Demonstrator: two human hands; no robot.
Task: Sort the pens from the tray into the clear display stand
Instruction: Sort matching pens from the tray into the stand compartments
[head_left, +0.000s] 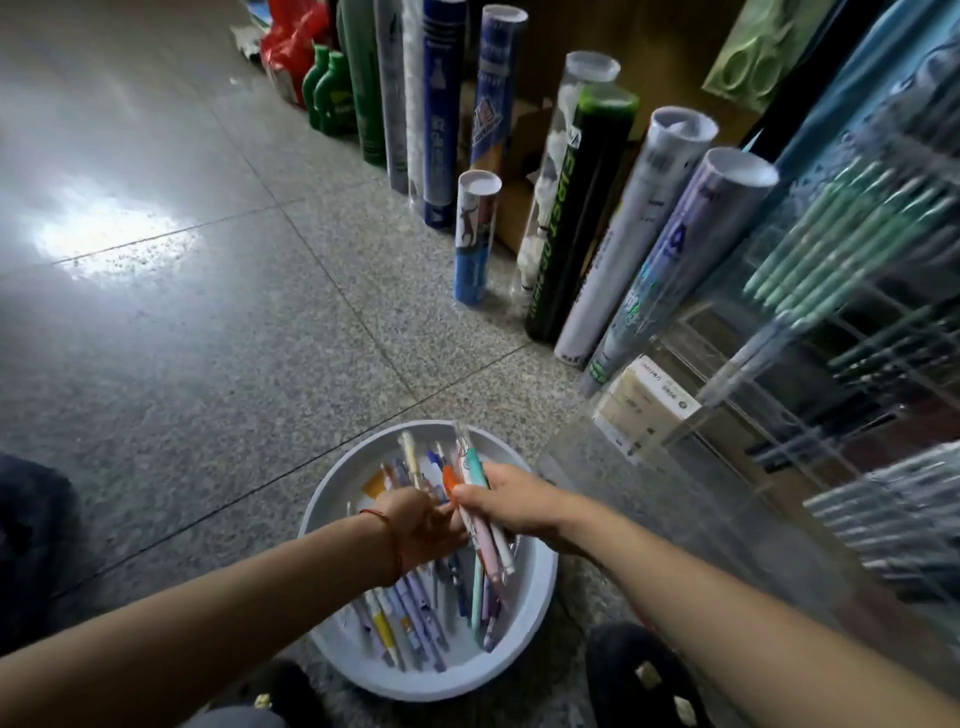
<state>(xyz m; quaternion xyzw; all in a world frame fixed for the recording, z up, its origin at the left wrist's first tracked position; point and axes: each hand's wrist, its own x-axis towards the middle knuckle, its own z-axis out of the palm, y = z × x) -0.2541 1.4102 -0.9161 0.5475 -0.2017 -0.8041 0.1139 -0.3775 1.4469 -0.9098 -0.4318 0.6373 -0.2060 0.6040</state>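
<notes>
A round pale grey tray (535, 618) sits on the floor near me, filled with several loose pens (410, 623) of mixed colours. My right hand (511, 501) is over the tray, shut on a bunch of pens (475, 470) with teal, pink and orange barrels pointing up and away. My left hand (423, 527) is down among the pens in the tray, fingers touching the held bunch near its orange pen; what it grips is hidden. The clear display stand (831, 332) rises at the right, with green pens in its upper slots.
Tall shuttlecock tubes (587, 218) stand in a row along the wall behind the tray. A small white box (644, 400) lies at the stand's foot. Green bottles (327, 88) and a red bag stand at the back. Black slippers (644, 675) flank the tray.
</notes>
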